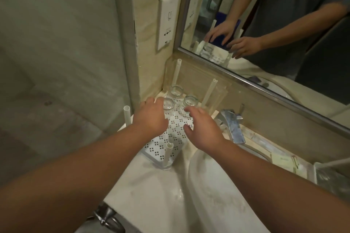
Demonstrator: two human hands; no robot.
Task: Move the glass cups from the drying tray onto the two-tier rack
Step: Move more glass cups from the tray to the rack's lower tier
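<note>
A white perforated rack shelf [176,132] with four upright posts stands on the counter in the corner by the mirror. Three clear glass cups sit at its far end: one at the back [176,91], one at the left [168,103] and one at the right [190,100]. My left hand [150,117] hovers over the shelf's left side, fingers loosely bent, fingertips close to the left cup. My right hand [203,128] hovers over the shelf's right side with fingers spread, just short of the right cup. Neither hand holds anything.
A white sink basin [217,185] lies right of the rack, with a chrome faucet [233,125] behind it. A clear tray [331,178] sits at the far right of the counter. A mirror [274,34] and a wall socket panel [167,22] are behind. A glass partition [56,53] is at left.
</note>
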